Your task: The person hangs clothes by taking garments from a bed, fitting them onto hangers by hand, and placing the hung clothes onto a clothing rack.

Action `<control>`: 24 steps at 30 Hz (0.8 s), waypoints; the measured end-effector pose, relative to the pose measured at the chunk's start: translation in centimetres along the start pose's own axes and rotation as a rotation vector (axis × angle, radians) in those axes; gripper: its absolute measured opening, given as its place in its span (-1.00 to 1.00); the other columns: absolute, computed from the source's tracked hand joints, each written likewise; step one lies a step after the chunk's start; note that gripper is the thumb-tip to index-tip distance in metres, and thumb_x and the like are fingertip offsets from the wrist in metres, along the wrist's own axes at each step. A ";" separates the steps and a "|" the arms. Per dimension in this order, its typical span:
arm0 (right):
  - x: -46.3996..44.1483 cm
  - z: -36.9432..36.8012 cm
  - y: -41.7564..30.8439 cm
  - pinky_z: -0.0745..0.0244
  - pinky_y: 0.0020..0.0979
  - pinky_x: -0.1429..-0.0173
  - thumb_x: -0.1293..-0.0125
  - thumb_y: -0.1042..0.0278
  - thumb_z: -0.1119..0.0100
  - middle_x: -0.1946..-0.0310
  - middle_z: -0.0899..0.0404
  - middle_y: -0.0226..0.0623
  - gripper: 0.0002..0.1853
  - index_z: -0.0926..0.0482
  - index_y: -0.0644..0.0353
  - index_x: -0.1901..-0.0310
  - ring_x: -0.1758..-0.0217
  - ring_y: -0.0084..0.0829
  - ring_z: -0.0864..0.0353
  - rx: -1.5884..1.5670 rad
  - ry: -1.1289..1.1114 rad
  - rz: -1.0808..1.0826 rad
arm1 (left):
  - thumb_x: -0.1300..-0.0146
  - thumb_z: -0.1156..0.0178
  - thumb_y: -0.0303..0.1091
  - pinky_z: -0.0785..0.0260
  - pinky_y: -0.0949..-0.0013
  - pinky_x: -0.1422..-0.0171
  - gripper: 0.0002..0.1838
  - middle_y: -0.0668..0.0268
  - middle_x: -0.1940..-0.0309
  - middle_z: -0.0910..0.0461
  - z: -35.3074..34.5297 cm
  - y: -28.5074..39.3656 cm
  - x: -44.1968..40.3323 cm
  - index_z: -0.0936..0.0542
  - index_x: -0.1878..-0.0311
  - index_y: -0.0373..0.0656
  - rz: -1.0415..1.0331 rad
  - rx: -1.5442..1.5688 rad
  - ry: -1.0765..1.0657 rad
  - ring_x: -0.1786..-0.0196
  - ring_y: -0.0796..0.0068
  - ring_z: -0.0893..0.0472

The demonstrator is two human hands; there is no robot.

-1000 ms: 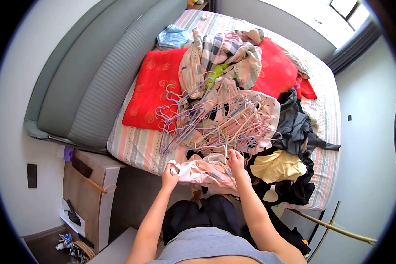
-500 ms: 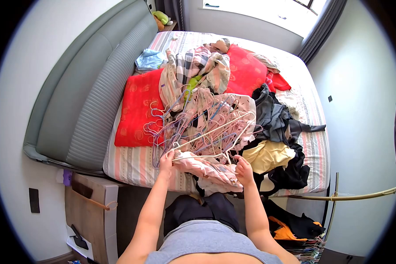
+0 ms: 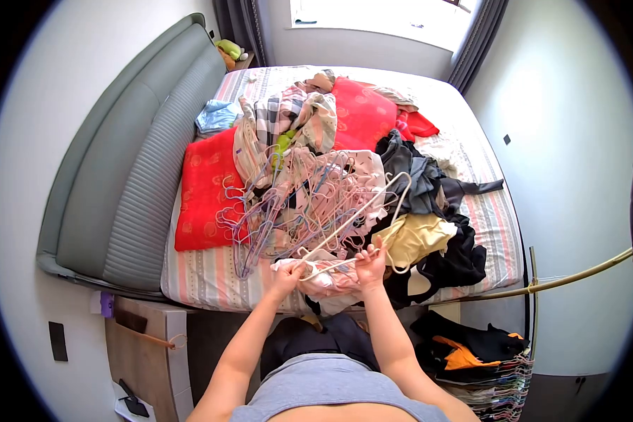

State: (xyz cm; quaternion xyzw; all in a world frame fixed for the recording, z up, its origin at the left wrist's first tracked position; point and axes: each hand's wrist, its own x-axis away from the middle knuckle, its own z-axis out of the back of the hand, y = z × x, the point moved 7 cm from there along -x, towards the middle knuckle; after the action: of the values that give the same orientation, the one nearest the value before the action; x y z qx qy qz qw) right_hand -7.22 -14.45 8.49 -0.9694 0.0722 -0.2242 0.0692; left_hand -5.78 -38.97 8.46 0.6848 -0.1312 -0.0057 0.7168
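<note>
A white clothes hanger (image 3: 344, 226) is stretched between my hands above the near side of the bed, tilted up to the right. My left hand (image 3: 286, 276) is closed around its lower left corner. My right hand (image 3: 370, 266) grips its lower bar, thumb and fingers pressed together. Just below lies a pink and white patterned garment (image 3: 327, 283), partly hidden by the hanger and hands. Beyond my hands is a tangled heap of pink, purple and blue hangers (image 3: 309, 200). A yellow garment (image 3: 418, 241) and a black garment (image 3: 464, 260) lie to the right.
Red bedding (image 3: 207, 193) lies by the grey headboard (image 3: 148, 141). More clothes and a dark grey garment (image 3: 411, 176) are spread across the bed (image 3: 197, 281). At lower right, a pole (image 3: 577, 272) stands near hanging clothes (image 3: 471, 352). A bedside cabinet (image 3: 141, 352) is at left.
The hanger has turned and shifted right and up, over the yellow garment. My right hand has moved left and now grips the lower bar, closer to my left hand. The camera view has shifted.
</note>
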 end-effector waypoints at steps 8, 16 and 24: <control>4.2 -0.5 -10.0 0.05 -0.61 0.63 -0.37 0.12 0.02 0.75 -0.15 -0.67 -0.68 -0.54 0.20 0.36 0.72 -0.78 -0.04 1.279 -0.120 0.419 | -0.06 -0.17 -0.43 -0.36 0.44 0.28 -0.82 0.20 0.34 -0.57 3.7 4.6 0.8 -0.60 0.25 -0.27 -0.166 -0.511 0.470 0.34 0.41 -0.56; 9.4 -0.9 -11.6 -0.34 -0.65 0.21 -0.30 0.35 -0.09 0.35 -0.56 -0.52 -0.76 -0.57 0.32 0.10 0.29 -0.75 -0.41 1.514 -0.466 0.168 | 0.11 -0.07 -0.56 -0.40 0.20 0.04 -0.21 0.18 -0.12 -0.43 -2.0 9.2 0.8 -0.18 -0.33 -0.03 -0.263 -1.167 0.397 0.05 0.15 -0.52; 12.3 -6.1 -11.9 -0.26 -0.52 0.55 -0.22 0.22 -0.19 0.71 -0.50 -0.37 -0.71 -0.62 0.35 0.29 0.66 -0.69 -0.35 1.959 -0.739 0.361 | 0.14 -0.20 -0.48 -0.34 0.21 -0.08 -0.39 0.16 0.05 -0.54 -16.8 14.3 6.1 -0.45 -0.13 -0.08 -0.575 -0.952 0.054 0.00 0.15 -0.51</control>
State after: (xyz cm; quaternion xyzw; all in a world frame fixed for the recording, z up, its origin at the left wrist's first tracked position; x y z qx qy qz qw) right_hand 2.33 -5.49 21.18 -0.4737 -0.0225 0.1376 0.8696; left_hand 0.92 -22.72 23.20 0.2937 0.0964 -0.2419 0.9197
